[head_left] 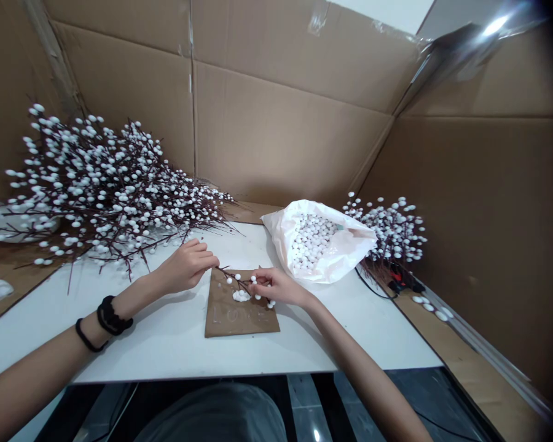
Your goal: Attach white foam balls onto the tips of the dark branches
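Observation:
A dark brown twig (229, 274) with several white berries stretches between my hands, above a square of cardboard (242, 320). My left hand (187, 265) is closed on its left end. Further along, the fingers of my right hand (273, 285) pinch the twig among the berries. On the cardboard under the twig lies a small white blob (241, 296), which could be glue. Just beyond my right hand sits an open white plastic bag (283, 228) full of loose white berries (312, 239).
A big heap of berry branches (105, 178) covers the back left of the white table (166, 344). Behind the bag lies a smaller bunch (391, 230), near a black cable (378, 294) and several white pieces (428, 305). Cardboard walls (276, 129) enclose the back and sides.

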Demonstrator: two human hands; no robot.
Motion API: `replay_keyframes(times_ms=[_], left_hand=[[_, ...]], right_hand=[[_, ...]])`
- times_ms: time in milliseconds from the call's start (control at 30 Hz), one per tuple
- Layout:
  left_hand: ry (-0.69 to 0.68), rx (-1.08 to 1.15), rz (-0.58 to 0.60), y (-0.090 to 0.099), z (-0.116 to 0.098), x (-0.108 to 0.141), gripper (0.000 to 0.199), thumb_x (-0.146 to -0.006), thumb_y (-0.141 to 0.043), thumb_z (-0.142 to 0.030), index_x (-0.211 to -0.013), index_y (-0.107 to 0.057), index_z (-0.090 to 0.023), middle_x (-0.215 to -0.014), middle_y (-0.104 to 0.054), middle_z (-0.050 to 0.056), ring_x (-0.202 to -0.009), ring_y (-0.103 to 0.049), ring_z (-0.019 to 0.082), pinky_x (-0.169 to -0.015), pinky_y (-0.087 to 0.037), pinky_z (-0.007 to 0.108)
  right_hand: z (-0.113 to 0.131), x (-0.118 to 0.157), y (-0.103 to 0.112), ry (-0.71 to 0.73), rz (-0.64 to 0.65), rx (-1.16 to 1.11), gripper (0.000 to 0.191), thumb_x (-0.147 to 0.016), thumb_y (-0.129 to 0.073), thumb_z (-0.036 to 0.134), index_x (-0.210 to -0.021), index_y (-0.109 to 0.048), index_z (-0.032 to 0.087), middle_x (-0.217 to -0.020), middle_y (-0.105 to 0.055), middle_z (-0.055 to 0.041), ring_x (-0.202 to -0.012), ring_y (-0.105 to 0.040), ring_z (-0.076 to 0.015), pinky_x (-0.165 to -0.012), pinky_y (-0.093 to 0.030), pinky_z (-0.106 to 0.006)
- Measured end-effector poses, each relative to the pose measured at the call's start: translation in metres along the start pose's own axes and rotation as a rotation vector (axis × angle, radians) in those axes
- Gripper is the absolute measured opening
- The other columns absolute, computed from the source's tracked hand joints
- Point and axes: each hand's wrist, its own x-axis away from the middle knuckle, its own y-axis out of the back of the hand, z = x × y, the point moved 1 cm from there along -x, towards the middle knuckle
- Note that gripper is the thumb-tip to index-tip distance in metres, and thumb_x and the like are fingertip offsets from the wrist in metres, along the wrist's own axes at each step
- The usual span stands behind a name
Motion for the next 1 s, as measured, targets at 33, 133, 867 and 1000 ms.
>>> replay_keyframes(times_ms=[33, 133, 867, 1000], left_hand=[[-0.002, 0.000, 0.003, 0.0003, -0.0004, -0.0002, 0.025, -0.082, -0.043, 0.000, -0.083, -0.060, -0.017, -0.064, -0.060, 0.002, -0.063, -0.045, 0.018, -0.064, -0.031, 0.032], [-0.009, 0.000, 0.012, 0.0002, -0.0012, -0.0001, 0.025, -0.080, -0.043, 0.001, -0.083, -0.061, -0.017, -0.064, -0.060, 0.002, -0.063, -0.046, 0.018, -0.064, -0.031, 0.032], [0.006, -0.008, 0.015, -0.0028, -0.0016, 0.0011, 0.024, -0.086, -0.042, -0.003, -0.083, -0.061, -0.017, -0.062, -0.059, 0.002, -0.063, -0.047, 0.017, -0.065, -0.033, 0.030], [0.000, -0.042, -0.041, 0.0026, 0.0003, 0.0006, 0.023, -0.085, -0.042, -0.003, -0.086, -0.060, -0.017, -0.065, -0.060, 0.003, -0.063, -0.045, 0.018, -0.063, -0.033, 0.031]], right_hand=[[0.0000, -0.0004, -0.0001, -0.002, 0.019, -0.025, 0.028, -0.087, -0.050, 0.042, -0.076, -0.055, 0.017, -0.063, -0.047, 0.0032, -0.057, -0.042, -0.0093, -0.052, -0.032, -0.021], [-0.0010, -0.0011, -0.0006, -0.011, 0.055, -0.075, 0.030, -0.087, -0.051, 0.044, -0.077, -0.057, 0.016, -0.063, -0.044, 0.0033, -0.056, -0.040, -0.0092, -0.050, -0.031, -0.021], [-0.0048, -0.0010, -0.0007, -0.083, 0.103, -0.172, 0.032, -0.086, -0.053, 0.047, -0.084, -0.058, 0.016, -0.070, -0.049, 0.0017, -0.059, -0.045, -0.0090, -0.050, -0.036, -0.019], [-0.0037, 0.0024, 0.0056, -0.109, 0.067, -0.177, 0.036, -0.087, -0.051, 0.052, -0.081, -0.057, 0.017, -0.062, -0.048, 0.0033, -0.048, -0.041, -0.0077, -0.041, -0.031, -0.019]])
